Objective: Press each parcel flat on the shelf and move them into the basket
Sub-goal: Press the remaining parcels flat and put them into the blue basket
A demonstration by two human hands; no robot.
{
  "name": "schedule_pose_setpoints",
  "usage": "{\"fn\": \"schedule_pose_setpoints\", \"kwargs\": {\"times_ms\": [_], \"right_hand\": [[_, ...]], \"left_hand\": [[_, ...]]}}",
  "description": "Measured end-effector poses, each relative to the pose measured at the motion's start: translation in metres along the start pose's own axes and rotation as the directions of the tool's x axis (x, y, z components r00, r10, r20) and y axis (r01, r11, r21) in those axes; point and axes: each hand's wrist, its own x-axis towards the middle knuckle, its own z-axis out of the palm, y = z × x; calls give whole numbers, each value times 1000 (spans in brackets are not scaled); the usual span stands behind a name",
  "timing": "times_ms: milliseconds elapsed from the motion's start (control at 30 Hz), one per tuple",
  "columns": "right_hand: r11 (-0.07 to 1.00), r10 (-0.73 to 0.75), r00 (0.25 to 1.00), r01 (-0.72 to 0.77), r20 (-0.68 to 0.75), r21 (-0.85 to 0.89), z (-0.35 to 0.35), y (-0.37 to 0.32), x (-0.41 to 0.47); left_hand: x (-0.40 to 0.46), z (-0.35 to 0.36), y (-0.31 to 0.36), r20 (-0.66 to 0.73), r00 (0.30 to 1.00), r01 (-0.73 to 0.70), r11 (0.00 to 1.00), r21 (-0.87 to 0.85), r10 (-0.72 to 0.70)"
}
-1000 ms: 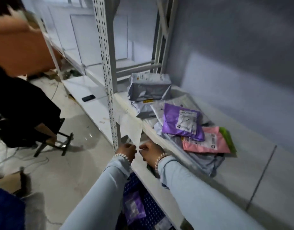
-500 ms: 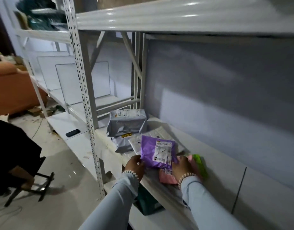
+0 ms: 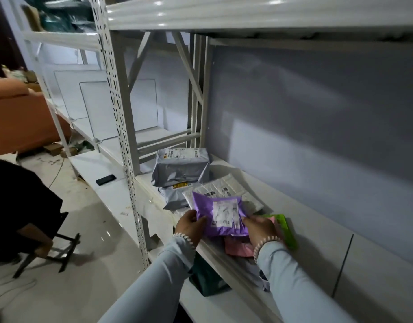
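A purple parcel (image 3: 220, 215) with a white label is tilted up off the pile on the white shelf (image 3: 317, 241). My left hand (image 3: 190, 226) grips its left edge, thumb on top. My right hand (image 3: 261, 229) grips its right edge. Under it lie a pink parcel (image 3: 238, 249) and a green one (image 3: 286, 229). Behind are a white bubble mailer (image 3: 224, 186), a flat grey parcel (image 3: 175, 197) and a bulky grey parcel (image 3: 181, 167). The basket is not in view.
A perforated upright post (image 3: 121, 127) stands left of the pile, with an upper shelf beam (image 3: 247, 12) overhead. A dark green bag (image 3: 206, 279) sits on the lower shelf. A phone (image 3: 105, 179) lies on a low board. A seated person in black (image 3: 19, 206) is at left.
My hands rose from the shelf's front edge to the purple parcel and took hold of its two sides. The parcel is now lifted and tilted. The view swung upward.
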Motion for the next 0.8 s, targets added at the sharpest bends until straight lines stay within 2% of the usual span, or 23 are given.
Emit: {"fn": "schedule_pose_setpoints", "kwargs": {"times_ms": [67, 200, 267, 333, 500, 567, 800], "right_hand": [[993, -20, 1000, 17, 22, 115, 10, -3, -2], [983, -88, 995, 79, 45, 165, 36, -5, -13], [977, -99, 989, 76, 107, 199, 54, -7, -32], [972, -98, 967, 42, 235, 230, 76, 4, -49], [992, -96, 904, 54, 417, 112, 130, 55, -75], [999, -38, 881, 15, 472, 52, 150, 77, -85], [986, 150, 878, -96, 455, -139, 188, 161, -96]], "left_hand": [[-2, -11, -6, -40, 999, -24, 996, -91, 20], [-18, -33, -11, -114, 993, -24, 965, -260, -6], [-24, -48, -28, -154, 988, -23, 955, -296, -24], [-34, -68, -56, -218, 975, -29, 947, -319, -44], [-68, -104, -133, -360, 919, 29, 940, -341, -159], [-80, -115, -161, -391, 896, 89, 948, -305, -210], [-98, -129, -244, -398, 843, 292, 929, -227, -363]]}}
